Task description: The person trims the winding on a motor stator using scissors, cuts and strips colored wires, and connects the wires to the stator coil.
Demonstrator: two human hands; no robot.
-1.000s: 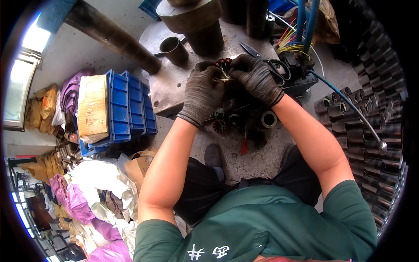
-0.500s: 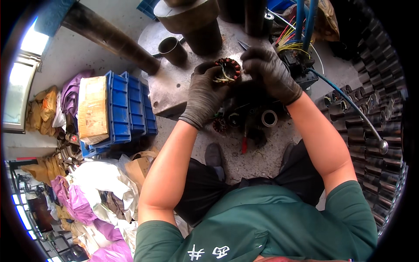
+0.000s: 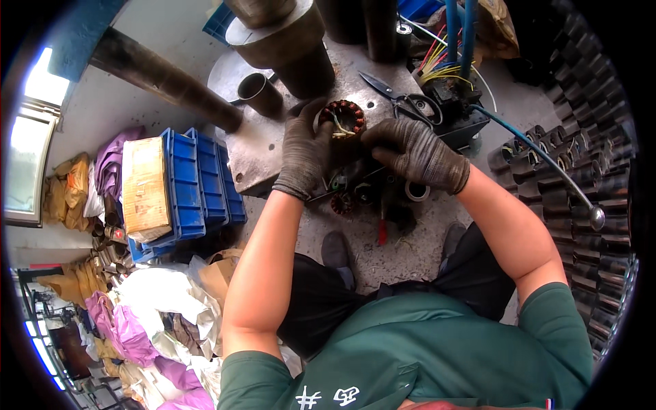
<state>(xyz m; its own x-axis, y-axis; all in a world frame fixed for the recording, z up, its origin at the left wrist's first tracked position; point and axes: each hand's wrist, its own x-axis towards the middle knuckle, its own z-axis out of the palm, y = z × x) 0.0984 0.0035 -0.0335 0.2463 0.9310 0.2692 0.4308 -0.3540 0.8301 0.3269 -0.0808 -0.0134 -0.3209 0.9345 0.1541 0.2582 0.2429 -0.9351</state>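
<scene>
A motor stator [image 3: 351,111], a dark ring with reddish copper windings and pale lead wires, is held upright over the front of the metal work table. My left hand [image 3: 305,147], in a dark grey glove, wraps its left side. At its right side is my gloved right hand [image 3: 417,152], its fingers curled in and close to the stator; whatever they pinch, if anything, is hidden. Black-handled scissors [image 3: 403,101] lie on the table beyond my right hand. Another wound stator [image 3: 344,202] sits lower down, below the table edge.
A metal cup-shaped sleeve [image 3: 260,95] stands near a heavy stepped press column [image 3: 294,51]. Blue crates [image 3: 198,184] topped by a cardboard box [image 3: 145,189] are at left. Rows of dark cylinders [image 3: 581,198] line the right, behind a ball-ended lever [image 3: 596,218]. A red-handled tool [image 3: 383,232] hangs low.
My right hand has come down and toward me, beside the stator, uncovering the scissors. My left hand and the stator have shifted slightly left in view.
</scene>
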